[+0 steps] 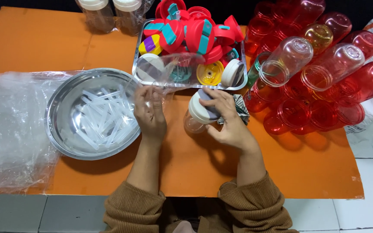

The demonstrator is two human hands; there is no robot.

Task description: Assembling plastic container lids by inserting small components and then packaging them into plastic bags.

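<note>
Head view: the right hand (225,118) grips a clear bottle with a cream lid (199,113) over the orange desk (307,168). The left hand (150,113), just beside it, pinches a clear plastic bag (169,71), palm down, near the steel bowl (61,101).

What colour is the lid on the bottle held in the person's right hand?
Cream-white, with a greyish-purple flap, on the lid in the right hand; head view.
</note>
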